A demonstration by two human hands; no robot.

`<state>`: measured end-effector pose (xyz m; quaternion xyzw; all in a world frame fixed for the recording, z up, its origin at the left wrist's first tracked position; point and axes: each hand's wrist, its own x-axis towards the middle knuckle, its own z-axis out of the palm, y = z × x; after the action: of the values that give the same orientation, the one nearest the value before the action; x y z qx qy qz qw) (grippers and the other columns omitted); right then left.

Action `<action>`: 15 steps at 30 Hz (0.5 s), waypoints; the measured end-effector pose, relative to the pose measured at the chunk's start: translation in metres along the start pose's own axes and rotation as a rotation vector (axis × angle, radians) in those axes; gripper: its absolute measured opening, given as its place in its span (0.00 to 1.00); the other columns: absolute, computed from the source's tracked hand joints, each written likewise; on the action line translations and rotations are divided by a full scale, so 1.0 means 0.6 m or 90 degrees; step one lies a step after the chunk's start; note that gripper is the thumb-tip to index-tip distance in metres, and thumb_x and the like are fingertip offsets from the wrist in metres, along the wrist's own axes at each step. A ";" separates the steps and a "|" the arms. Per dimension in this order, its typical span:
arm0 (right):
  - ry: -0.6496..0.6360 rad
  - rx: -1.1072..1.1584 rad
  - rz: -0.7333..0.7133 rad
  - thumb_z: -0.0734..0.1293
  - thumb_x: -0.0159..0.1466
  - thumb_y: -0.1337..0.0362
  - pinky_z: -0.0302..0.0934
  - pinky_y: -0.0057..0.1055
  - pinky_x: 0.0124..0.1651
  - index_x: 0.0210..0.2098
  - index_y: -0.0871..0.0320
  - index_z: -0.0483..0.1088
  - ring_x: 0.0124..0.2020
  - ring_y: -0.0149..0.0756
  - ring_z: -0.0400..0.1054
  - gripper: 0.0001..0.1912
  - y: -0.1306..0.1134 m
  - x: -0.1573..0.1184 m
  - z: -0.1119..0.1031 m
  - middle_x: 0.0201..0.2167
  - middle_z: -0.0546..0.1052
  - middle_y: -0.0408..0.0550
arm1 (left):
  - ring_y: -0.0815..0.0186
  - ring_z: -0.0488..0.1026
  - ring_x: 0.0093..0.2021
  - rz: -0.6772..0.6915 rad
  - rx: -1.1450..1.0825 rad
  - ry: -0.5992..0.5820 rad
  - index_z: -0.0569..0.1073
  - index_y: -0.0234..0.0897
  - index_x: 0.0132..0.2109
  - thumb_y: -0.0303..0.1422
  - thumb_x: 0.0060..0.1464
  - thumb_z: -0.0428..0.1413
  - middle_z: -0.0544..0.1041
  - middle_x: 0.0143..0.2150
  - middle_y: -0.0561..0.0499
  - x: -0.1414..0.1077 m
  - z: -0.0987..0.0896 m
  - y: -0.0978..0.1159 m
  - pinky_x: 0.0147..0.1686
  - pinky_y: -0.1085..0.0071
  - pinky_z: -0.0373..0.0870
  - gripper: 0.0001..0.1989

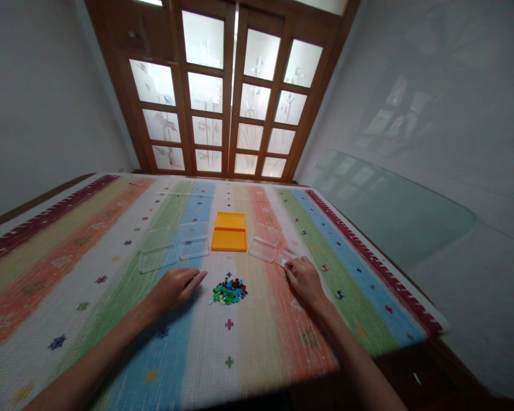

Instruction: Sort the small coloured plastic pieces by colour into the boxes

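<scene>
A small pile of green, blue and dark brown pieces [229, 291] lies on the striped cloth. Just left of it is my left hand [181, 285], fingers curled together; whatever they may hold is too small to make out. My right hand [302, 277] is at the right, its fingertips closed at a small clear container [283, 258]. Behind the pile an orange case [228, 240] lies open and flat. Clear plastic boxes stand to its left [193, 248] and right [262, 249], with another clear box [157, 258] at the far left.
The striped, patterned cloth [149, 354] covers the table. Beyond the far edge stand wooden doors with frosted panes [208, 91]. A pale glass panel [394, 200] is by the right wall, and the table's right edge drops off near my right forearm.
</scene>
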<state>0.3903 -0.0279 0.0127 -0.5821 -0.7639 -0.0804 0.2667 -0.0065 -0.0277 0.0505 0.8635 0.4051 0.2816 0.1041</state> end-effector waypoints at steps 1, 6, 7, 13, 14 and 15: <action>-0.002 0.006 -0.001 0.62 0.67 0.66 0.58 0.36 0.40 0.30 0.56 0.73 0.35 0.43 0.68 0.11 -0.001 0.001 0.002 0.30 0.79 0.50 | 0.65 0.76 0.29 -0.009 -0.012 -0.001 0.75 0.39 0.32 0.40 0.69 0.44 0.79 0.29 0.51 -0.002 0.002 -0.003 0.34 0.70 0.72 0.21; 0.013 0.023 0.008 0.62 0.66 0.67 0.59 0.35 0.39 0.30 0.56 0.73 0.35 0.43 0.68 0.09 -0.010 -0.001 0.003 0.29 0.78 0.51 | 0.63 0.79 0.31 -0.061 -0.053 0.015 0.77 0.40 0.37 0.41 0.68 0.45 0.83 0.33 0.49 -0.014 0.021 -0.010 0.35 0.69 0.75 0.20; 0.016 0.026 0.010 0.62 0.66 0.67 0.60 0.35 0.39 0.30 0.56 0.73 0.35 0.43 0.68 0.09 -0.010 -0.001 0.003 0.30 0.77 0.51 | 0.63 0.79 0.31 -0.062 -0.055 0.012 0.77 0.40 0.37 0.42 0.68 0.45 0.83 0.34 0.49 -0.017 0.025 -0.011 0.35 0.68 0.75 0.20; 0.032 0.054 0.006 0.61 0.66 0.65 0.62 0.37 0.41 0.35 0.57 0.74 0.37 0.45 0.69 0.09 -0.005 -0.005 0.005 0.32 0.77 0.53 | 0.61 0.82 0.34 -0.054 -0.042 0.004 0.78 0.39 0.40 0.41 0.69 0.45 0.84 0.36 0.48 -0.025 0.035 -0.012 0.37 0.68 0.76 0.19; 0.036 0.056 0.008 0.62 0.65 0.65 0.63 0.37 0.42 0.36 0.57 0.74 0.38 0.45 0.70 0.09 -0.006 -0.006 0.004 0.33 0.77 0.53 | 0.61 0.82 0.34 -0.052 -0.039 0.005 0.78 0.39 0.40 0.41 0.68 0.45 0.84 0.36 0.48 -0.025 0.035 -0.012 0.37 0.68 0.76 0.18; 0.042 0.057 0.011 0.62 0.65 0.65 0.63 0.37 0.43 0.38 0.57 0.74 0.39 0.45 0.70 0.09 -0.007 -0.006 0.003 0.35 0.77 0.53 | 0.61 0.82 0.34 -0.050 -0.036 0.005 0.78 0.39 0.41 0.40 0.68 0.46 0.84 0.36 0.48 -0.025 0.036 -0.013 0.37 0.68 0.76 0.18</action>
<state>0.3863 -0.0312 0.0104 -0.5730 -0.7524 -0.0629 0.3186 -0.0070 -0.0332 0.0237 0.8426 0.4308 0.2921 0.1381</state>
